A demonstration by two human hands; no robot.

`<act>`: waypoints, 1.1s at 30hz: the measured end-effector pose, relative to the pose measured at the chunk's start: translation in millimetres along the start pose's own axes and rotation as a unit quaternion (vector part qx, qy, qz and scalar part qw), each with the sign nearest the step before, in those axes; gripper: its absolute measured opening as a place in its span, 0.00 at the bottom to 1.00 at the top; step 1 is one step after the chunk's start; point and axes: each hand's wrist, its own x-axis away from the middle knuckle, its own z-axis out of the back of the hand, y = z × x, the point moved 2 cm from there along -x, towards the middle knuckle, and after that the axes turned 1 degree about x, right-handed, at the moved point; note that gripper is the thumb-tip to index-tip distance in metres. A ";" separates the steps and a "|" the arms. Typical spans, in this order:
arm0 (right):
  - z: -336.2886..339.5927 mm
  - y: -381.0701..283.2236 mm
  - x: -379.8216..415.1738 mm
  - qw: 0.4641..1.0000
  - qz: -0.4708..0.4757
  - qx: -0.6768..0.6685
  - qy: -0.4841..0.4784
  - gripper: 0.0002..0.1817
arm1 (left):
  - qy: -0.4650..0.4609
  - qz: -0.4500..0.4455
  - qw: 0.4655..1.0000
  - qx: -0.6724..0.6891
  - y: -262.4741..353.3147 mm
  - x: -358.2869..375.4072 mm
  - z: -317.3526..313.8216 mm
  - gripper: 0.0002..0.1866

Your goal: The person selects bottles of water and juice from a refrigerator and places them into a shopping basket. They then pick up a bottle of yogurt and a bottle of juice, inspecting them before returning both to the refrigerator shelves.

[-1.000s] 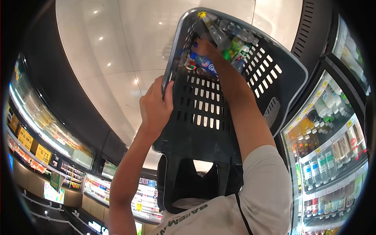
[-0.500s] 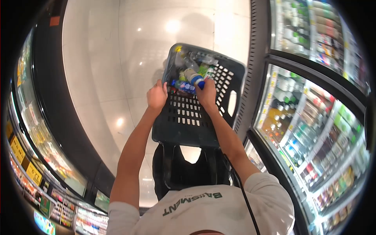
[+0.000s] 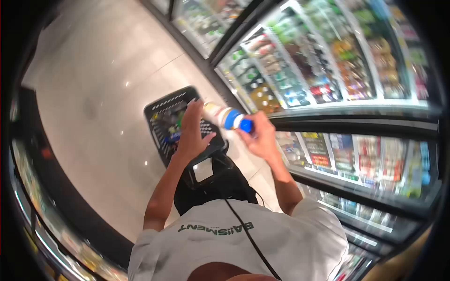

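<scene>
A white bottle (image 3: 220,115) with a blue band and a blue cap is held at its cap end by my right hand (image 3: 261,136). It lies nearly level, its base pointing left above the shopping basket. My left hand (image 3: 191,136) is open, thumb apart from the raised fingers, close to the bottle's base and over the dark basket (image 3: 169,98). Inside the basket are several packaged items, among them a blue package (image 3: 174,137), partly hidden by my left hand and forearm.
Brightly lit glass-door fridges (image 3: 323,61) stocked with bottles and packs line the right side. Pale glossy floor tiles (image 3: 93,107) run to the left of the basket. A dark shelf base (image 3: 61,182) curves along the left edge.
The bottle has been lifted out of the basket in my right hand and moved right. My left hand has let go of the basket rim and opened. The view has turned toward the fridges.
</scene>
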 end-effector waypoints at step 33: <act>345.6 284.4 119.1 0.844 -0.190 0.237 0.442 0.21 | -0.006 0.237 0.803 0.546 226.8 143.7 -162.1 0.27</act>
